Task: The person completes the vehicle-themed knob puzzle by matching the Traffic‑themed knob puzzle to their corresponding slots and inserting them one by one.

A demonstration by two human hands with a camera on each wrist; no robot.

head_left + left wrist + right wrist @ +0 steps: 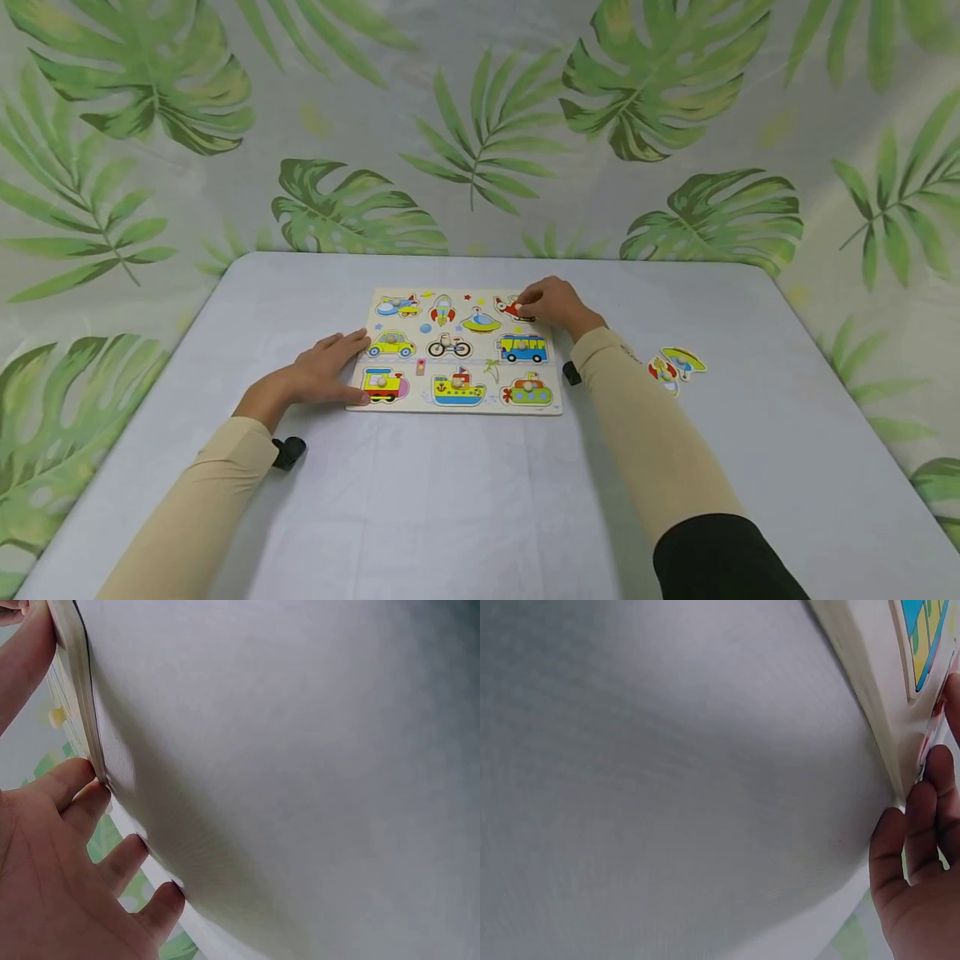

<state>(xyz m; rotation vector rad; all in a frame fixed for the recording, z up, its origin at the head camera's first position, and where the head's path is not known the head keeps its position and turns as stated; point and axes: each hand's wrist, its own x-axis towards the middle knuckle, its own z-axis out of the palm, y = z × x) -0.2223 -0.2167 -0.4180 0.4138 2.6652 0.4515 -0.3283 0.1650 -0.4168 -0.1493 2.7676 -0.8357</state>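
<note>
A wooden peg puzzle board (420,392) with vehicle pictures lies flat on the table. My right hand (557,304) is at its far right corner, pinching a red helicopter puzzle piece (506,308) over the helicopter spot. In the right wrist view the piece (932,735) shows only as a red and white sliver by the fingertips, and I cannot tell if it is fully seated. My left hand (318,371) rests along the board's left edge with fingers spread, the thumb near the front left corner. The left wrist view shows fingertips touching the board's side (79,690).
Two loose pieces, a red and white rocket (663,372) and a yellow-green flying saucer (684,360), lie together right of the board, beside my right forearm. Knobbed pieces such as the bus (523,348) and train (383,384) sit on the board. A white cloth covers the table (450,500).
</note>
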